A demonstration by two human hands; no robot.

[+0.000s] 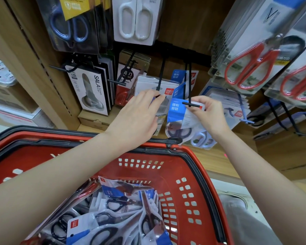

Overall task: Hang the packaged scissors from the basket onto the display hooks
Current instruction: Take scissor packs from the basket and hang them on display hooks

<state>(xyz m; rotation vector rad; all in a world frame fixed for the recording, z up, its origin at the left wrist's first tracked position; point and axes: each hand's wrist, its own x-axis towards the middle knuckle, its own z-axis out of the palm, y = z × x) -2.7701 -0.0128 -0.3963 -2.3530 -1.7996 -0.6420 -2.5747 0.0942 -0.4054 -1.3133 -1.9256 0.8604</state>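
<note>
Right hand [208, 114] is pinching the top edge of a blue-and-white scissors packet [177, 117], thumb and fingertips curled onto the card right where the black display hook [188, 85] ends. The hook's crossbar tip sits in front of the card's top, but I can't tell if the hole is actually on it, since the fingers cover that bit. The packet's bottom end dips behind the red basket [193, 156] rim.

Left hand [136, 117] reaches up to the tip of a second hook [160, 82] just to its side. Its fingers bunch around the hook's end and hide it, thumb out of sight, so I can't say whether it's gripping or just touching. White packs [154, 82] hang on that hook behind the fingers.

Below both forearms the basket holds a heap of packaged scissors [113, 218], overlapping and cut off at the bottom edge. Left of the left hand hangs a SALA scissors pack [93, 92]. Up and right of the right hand are red-handled scissors [251, 62], blurry at the edge.
</note>
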